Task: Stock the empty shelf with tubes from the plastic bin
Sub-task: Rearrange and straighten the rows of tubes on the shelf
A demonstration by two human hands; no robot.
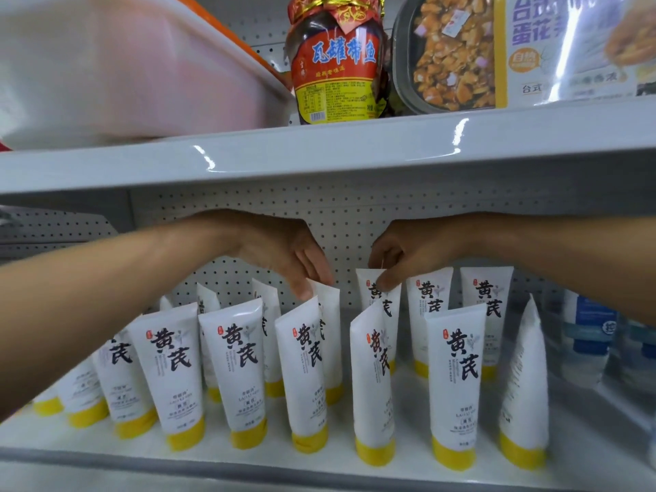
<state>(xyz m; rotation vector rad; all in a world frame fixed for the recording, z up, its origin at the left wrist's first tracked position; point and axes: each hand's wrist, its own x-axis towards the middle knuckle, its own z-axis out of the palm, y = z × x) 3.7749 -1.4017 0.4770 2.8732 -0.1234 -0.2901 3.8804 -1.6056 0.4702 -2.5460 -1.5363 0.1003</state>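
Both forearms reach in under the upper shelf (pixel 319 154), whose front edge sits close above the wrists. Left hand (pixel 284 257): fingers (pixel 305 287) curled down, pinching the crimped top of a back-row tube (pixel 332 335). Right hand (pixel 397 257): thumb and forefinger pinch the top edge of the next back-row tube (pixel 392 300). Between these two tubes a gap shows the pegboard (pixel 349 243). Remaining tubes (pixel 458 378) stand cap-down on yellow caps in rough rows across the shelf (pixel 408 395), front row just behind its lip; several lean. Narrow gaps between front tubes; a bare patch lies at the right end, before blue-labelled bottles (pixel 589 335). Shelf surface white, glossy. The plastic bin (pixel 124 72) sits on the upper shelf at left, beside a red-labelled jar (pixel 337 62) and a boxed meal (pixel 497 47).
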